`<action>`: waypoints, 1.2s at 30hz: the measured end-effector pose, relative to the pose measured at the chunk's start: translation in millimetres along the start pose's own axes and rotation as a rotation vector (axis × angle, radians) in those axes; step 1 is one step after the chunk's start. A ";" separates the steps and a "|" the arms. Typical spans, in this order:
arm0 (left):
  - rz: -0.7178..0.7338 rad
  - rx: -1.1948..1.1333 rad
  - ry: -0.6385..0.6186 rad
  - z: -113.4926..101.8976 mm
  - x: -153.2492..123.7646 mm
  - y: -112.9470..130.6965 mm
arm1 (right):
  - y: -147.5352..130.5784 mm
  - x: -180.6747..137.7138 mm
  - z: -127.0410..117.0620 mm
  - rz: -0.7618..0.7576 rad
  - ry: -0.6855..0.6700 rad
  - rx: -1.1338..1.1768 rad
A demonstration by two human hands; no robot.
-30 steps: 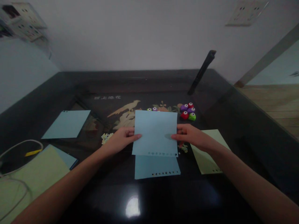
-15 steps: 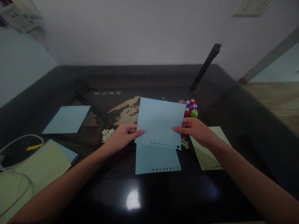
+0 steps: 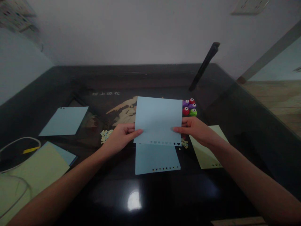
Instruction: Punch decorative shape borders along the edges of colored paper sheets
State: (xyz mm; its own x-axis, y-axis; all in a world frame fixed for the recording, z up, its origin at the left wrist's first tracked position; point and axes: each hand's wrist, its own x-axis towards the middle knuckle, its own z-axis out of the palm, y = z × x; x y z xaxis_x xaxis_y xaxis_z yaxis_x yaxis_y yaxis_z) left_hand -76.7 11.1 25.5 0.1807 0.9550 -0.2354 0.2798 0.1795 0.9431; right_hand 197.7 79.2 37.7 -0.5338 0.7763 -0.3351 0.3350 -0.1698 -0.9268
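I hold a light blue paper sheet (image 3: 157, 119) up over the dark glossy table (image 3: 150, 194). My left hand (image 3: 122, 136) pinches its left edge and my right hand (image 3: 195, 130) pinches its right edge. A row of small punched heart shapes runs along its lower edge. Below it a second blue sheet (image 3: 156, 158) lies flat on the table, with punched holes along its near edge.
Small coloured craft punches (image 3: 189, 107) cluster behind my right hand. A pale green sheet (image 3: 207, 153) lies to the right, another blue sheet (image 3: 63, 121) at left, a green sheet (image 3: 30, 171) and white cable (image 3: 14, 146) at near left. Paper punch-outs (image 3: 105, 135) are scattered near my left hand. A dark bar (image 3: 204, 66) leans at back.
The held blue sheet has risen a little and levelled out after tilting; its lower edge now sits higher above the flat sheet. Both hands keep their grip.
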 end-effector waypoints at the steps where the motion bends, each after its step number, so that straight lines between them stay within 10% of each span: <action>1: 0.004 -0.003 -0.001 0.3 -0.1 -0.1 | 0.8 0.1 -0.3 -0.003 0.001 -0.008; 18: 0.254 0.170 0.115 -7.6 14.5 8.0 | 10.9 -19.5 -24.4 -0.053 0.258 -0.002; 28: 0.322 0.469 0.333 -19.2 98.9 -2.3 | 47.6 -47.9 -35.5 -0.025 0.492 -0.027; 36: 0.285 0.637 0.222 -6.9 148.0 2.9 | 52.0 -48.7 -34.1 -0.020 0.475 -0.011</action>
State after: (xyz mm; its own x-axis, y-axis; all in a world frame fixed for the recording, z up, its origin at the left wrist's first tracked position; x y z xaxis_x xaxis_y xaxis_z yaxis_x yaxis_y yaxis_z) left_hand -55.7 154.7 -5.0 0.1513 0.9817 0.1157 0.7569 -0.1904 0.6252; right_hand 267.6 53.3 11.6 -0.1271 0.9715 -0.2000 0.3381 -0.1471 -0.9295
